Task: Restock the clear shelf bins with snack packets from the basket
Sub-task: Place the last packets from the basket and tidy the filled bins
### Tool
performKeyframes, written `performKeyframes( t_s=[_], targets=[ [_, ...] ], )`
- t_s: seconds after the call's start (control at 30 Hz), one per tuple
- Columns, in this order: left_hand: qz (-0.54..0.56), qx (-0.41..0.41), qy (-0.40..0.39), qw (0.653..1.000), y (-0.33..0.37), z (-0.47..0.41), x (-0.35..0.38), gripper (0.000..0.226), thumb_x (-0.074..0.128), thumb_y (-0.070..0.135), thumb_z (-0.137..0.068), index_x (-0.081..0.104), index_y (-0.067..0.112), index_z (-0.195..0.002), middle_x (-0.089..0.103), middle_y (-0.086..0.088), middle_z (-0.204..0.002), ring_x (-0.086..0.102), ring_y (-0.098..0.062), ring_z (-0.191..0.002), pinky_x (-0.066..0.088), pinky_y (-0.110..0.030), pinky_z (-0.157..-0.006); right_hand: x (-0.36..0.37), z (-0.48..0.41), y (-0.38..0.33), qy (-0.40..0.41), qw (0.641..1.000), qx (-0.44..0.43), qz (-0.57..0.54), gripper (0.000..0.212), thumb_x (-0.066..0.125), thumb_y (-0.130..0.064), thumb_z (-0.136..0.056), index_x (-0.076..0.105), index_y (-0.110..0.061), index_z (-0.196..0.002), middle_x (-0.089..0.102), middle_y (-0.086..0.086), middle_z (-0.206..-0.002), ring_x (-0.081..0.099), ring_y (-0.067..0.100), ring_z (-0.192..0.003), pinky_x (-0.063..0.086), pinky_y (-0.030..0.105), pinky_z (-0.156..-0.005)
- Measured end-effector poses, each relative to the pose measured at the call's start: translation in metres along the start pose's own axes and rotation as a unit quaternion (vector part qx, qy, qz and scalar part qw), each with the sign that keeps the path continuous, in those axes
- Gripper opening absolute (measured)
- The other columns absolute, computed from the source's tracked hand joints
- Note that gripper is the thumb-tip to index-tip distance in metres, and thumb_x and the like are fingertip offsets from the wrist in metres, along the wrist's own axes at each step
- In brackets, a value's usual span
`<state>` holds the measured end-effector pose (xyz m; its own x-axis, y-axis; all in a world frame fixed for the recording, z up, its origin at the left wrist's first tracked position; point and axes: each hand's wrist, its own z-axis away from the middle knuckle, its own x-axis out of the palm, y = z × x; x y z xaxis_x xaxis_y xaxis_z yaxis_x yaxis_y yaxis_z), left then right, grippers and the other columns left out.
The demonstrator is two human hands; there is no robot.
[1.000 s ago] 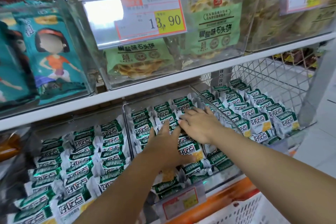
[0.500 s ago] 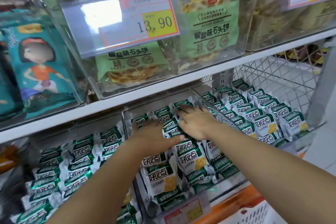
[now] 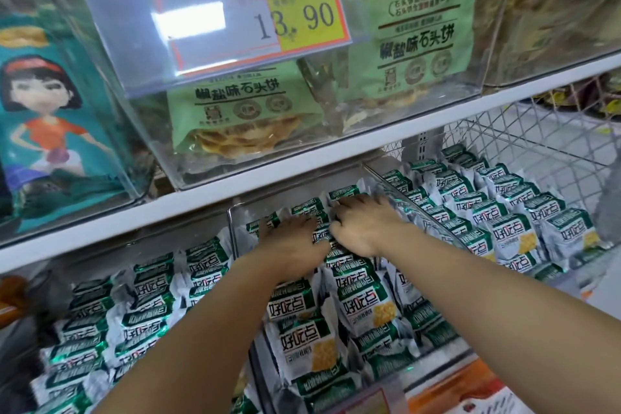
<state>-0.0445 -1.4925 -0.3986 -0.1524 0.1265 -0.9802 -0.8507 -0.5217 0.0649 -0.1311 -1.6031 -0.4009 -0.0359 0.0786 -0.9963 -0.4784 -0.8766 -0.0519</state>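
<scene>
Green-and-white snack packets [image 3: 366,306] fill the middle clear bin [image 3: 235,228] on the lower shelf. My left hand [image 3: 292,239] lies flat on the packets at the back of this bin, fingers spread and pressing on them. Beside it, my right hand [image 3: 366,225] has its fingers curled into the upright packets in the back rows. Whether either hand grips a packet cannot be told. The same packets fill the left bin [image 3: 127,319] and the right bin [image 3: 504,222]. The basket is only just visible at the bottom right [image 3: 477,393].
The upper shelf [image 3: 302,175] hangs low above my hands, carrying clear bins of light-green biscuit bags [image 3: 242,118] and teal bags [image 3: 50,131], plus a 13.90 price tag [image 3: 242,13]. A wire mesh panel [image 3: 537,138] closes the right side.
Both hands have slid from the middle of the bin toward its back rows, and the camera has moved closer. Packets at the front now lie uncovered.
</scene>
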Motion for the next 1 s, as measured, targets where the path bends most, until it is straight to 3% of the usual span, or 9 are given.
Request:
performKeyframes(
  t_s=[0.1, 0.2, 0.3, 0.47, 0.6, 0.7, 0.77, 0.87, 1.0],
  targets=[
    [0.019, 0.000, 0.069, 0.997, -0.011, 0.003, -0.008, 0.046, 0.034, 0.033, -0.095, 0.038, 0.025, -0.141, 0.039, -0.002, -0.147, 0.033, -0.022, -0.136, 0.016, -0.052, -0.113, -0.004, -0.001, -0.003, 0.033, 0.998, -0.048, 0.007, 0.054, 0.027, -0.040, -0.096, 0.026, -0.023, -0.147, 0.017, 0.002, -0.157, 0.016, 0.022, -0.143, 0.004, 0.050, -0.117],
    [-0.052, -0.044, 0.147, 0.987, -0.036, 0.006, -0.018, 0.037, 0.041, 0.025, -0.095, 0.048, 0.026, -0.131, 0.046, 0.000, -0.140, 0.044, -0.021, -0.127, 0.031, -0.039, -0.105, -0.004, -0.008, -0.011, 0.048, 0.994, -0.094, 0.002, 0.053, 0.031, -0.036, -0.098, 0.025, -0.023, -0.148, 0.011, 0.002, -0.159, 0.015, 0.023, -0.145, 0.006, 0.046, -0.117],
    [-0.118, -0.077, 0.101, 0.985, -0.057, 0.007, -0.015, 0.044, 0.038, 0.019, -0.094, 0.045, 0.034, -0.134, 0.047, 0.001, -0.140, 0.046, -0.021, -0.127, 0.030, -0.040, -0.103, 0.003, -0.019, -0.023, 0.038, 0.993, -0.110, -0.015, 0.052, 0.030, -0.039, -0.100, 0.024, -0.023, -0.149, 0.014, 0.003, -0.159, 0.016, 0.024, -0.144, 0.009, 0.047, -0.118],
    [-0.147, -0.080, 0.036, 0.985, -0.061, 0.002, -0.006, 0.058, 0.036, 0.020, -0.097, 0.019, 0.038, -0.149, 0.035, -0.004, -0.148, 0.026, -0.027, -0.139, 0.018, -0.047, -0.111, 0.014, -0.022, -0.029, 0.020, 0.995, -0.094, 0.005, 0.051, 0.027, -0.038, -0.099, 0.028, -0.017, -0.146, 0.025, 0.006, -0.155, 0.023, 0.027, -0.140, 0.019, 0.045, -0.114],
    [-0.160, -0.072, 0.024, 0.984, -0.060, 0.004, -0.005, 0.065, 0.036, 0.012, -0.096, 0.012, 0.037, -0.150, 0.030, -0.006, -0.146, 0.035, -0.033, -0.132, 0.014, -0.049, -0.113, 0.011, -0.015, -0.024, -0.005, 0.993, -0.120, 0.014, 0.054, 0.022, -0.039, -0.100, 0.016, -0.021, -0.151, 0.013, 0.000, -0.159, 0.013, 0.024, -0.145, 0.008, 0.044, -0.117],
    [-0.178, -0.075, -0.001, 0.981, -0.057, 0.005, -0.010, 0.070, 0.035, 0.009, -0.094, 0.006, 0.036, -0.151, 0.016, -0.009, -0.152, 0.025, -0.037, -0.137, 0.013, -0.046, -0.114, 0.009, -0.013, -0.022, -0.025, 0.993, -0.115, 0.016, 0.056, 0.017, -0.041, -0.100, 0.007, -0.025, -0.152, 0.004, -0.004, -0.160, 0.004, 0.019, -0.147, -0.001, 0.045, -0.118],
    [-0.181, -0.076, -0.019, 0.980, -0.055, 0.006, -0.014, 0.071, 0.035, 0.011, -0.093, 0.004, 0.036, -0.151, 0.011, -0.013, -0.155, 0.017, -0.037, -0.141, 0.016, -0.045, -0.113, 0.004, -0.006, -0.025, 0.002, 0.993, -0.117, -0.008, 0.055, 0.018, -0.040, -0.100, 0.009, -0.026, -0.152, 0.003, -0.004, -0.160, 0.002, 0.017, -0.147, -0.004, 0.044, -0.117],
    [-0.179, -0.072, -0.023, 0.981, -0.055, 0.006, -0.017, 0.068, 0.035, 0.015, -0.096, 0.003, 0.043, -0.149, 0.024, -0.018, -0.152, 0.023, -0.037, -0.140, 0.023, -0.047, -0.109, 0.003, 0.023, -0.035, 0.058, 0.982, -0.181, -0.012, 0.057, 0.029, -0.044, -0.098, 0.021, -0.023, -0.150, 0.010, -0.003, -0.159, 0.005, 0.015, -0.146, -0.005, 0.046, -0.117],
    [-0.201, -0.075, -0.024, 0.976, -0.056, 0.007, -0.019, 0.065, 0.037, 0.020, -0.097, 0.007, 0.045, -0.148, 0.026, -0.013, -0.153, 0.023, -0.035, -0.141, 0.013, -0.057, -0.111, 0.013, 0.059, -0.042, -0.049, 0.973, -0.224, 0.035, 0.080, 0.028, -0.071, -0.088, 0.009, -0.027, -0.152, -0.006, -0.008, -0.159, -0.009, 0.012, -0.146, -0.015, 0.046, -0.115]
  ],
)
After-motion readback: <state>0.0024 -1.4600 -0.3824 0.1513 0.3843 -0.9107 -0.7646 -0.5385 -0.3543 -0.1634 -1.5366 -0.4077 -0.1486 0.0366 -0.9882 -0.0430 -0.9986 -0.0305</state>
